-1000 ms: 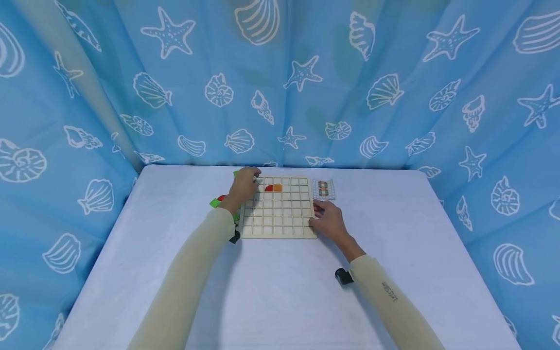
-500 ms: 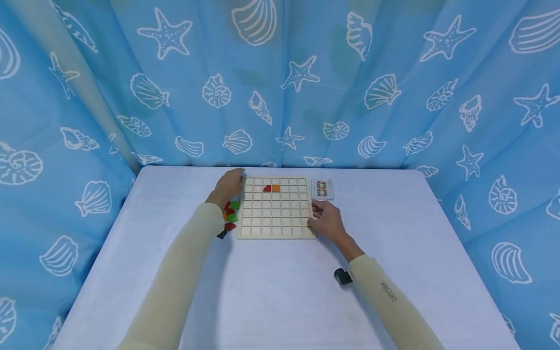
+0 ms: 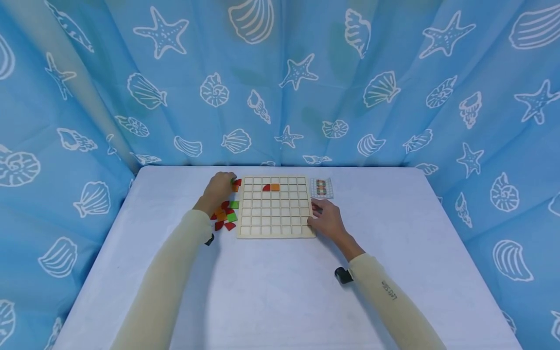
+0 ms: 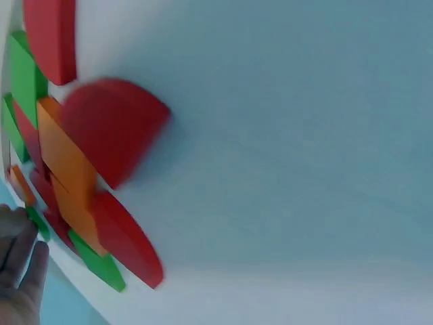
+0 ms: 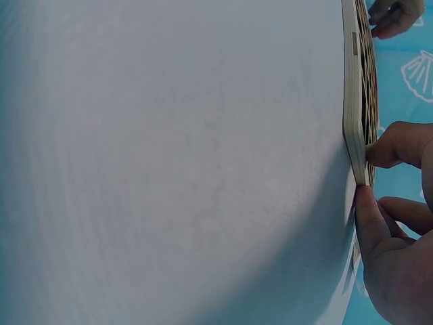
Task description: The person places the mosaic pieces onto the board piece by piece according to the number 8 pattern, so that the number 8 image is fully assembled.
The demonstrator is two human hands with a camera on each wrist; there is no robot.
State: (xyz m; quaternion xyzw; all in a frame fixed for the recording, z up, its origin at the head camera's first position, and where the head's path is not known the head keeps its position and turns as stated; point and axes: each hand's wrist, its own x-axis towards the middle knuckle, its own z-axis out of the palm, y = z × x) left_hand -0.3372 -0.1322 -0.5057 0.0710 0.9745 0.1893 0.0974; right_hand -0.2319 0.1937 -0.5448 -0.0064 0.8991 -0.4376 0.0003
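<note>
A pale wooden grid board (image 3: 276, 214) lies on the white table. Seated in its upper rows, side by side, are a red quarter-round tile (image 3: 266, 187) and an orange square tile (image 3: 275, 187). My left hand (image 3: 217, 190) is at the far end of a loose pile left of the board. Its fingertips are at a green tile (image 4: 37, 223); whether they pinch it is too small to tell. My right hand (image 3: 327, 220) grips the board's right edge (image 5: 355, 128), one digit over the grid and another against the side near the table.
Several red, orange and green tiles (image 3: 221, 215) lie loosely beside the board's left edge. A small pattern card (image 3: 322, 188) with a coloured figure lies right of the board's far corner. A blue shell-print curtain (image 3: 280, 97) hangs behind the table (image 3: 280, 291).
My left hand has moved left, off the board's upper left corner to the tile pile, uncovering more tiles. My right hand stays at the board's right edge. Both seated tiles are unchanged.
</note>
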